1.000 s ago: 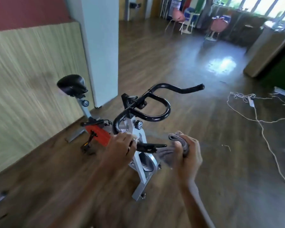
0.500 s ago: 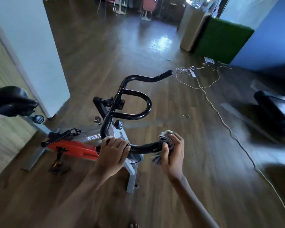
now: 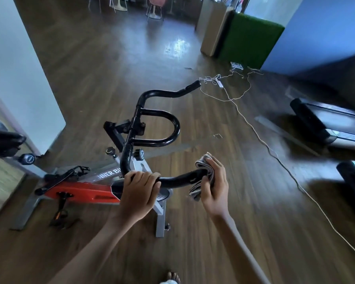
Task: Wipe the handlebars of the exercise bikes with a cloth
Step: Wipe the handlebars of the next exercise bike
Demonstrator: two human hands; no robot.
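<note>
A red, grey and black exercise bike [image 3: 84, 191] stands on the wooden floor with black handlebars [image 3: 172, 130] curving toward me. My left hand [image 3: 139, 191] grips the near handlebar grip from above. My right hand [image 3: 213, 187] holds a folded grey cloth [image 3: 203, 171] wrapped around the tip of that same near bar. The far handlebar arm [image 3: 172, 93] is bare.
The bike saddle [image 3: 0, 138] is at the left edge beside a white pillar [image 3: 19, 68]. A white cable [image 3: 264, 140] trails across the floor on the right. Dark treadmill ends [image 3: 326, 128] lie at right. A green block [image 3: 248, 37] and chairs stand far back.
My view has come closer and swung right over the bike. My right hand brought the cloth onto the tip of the near bar; my left hand stays gripping the bar.
</note>
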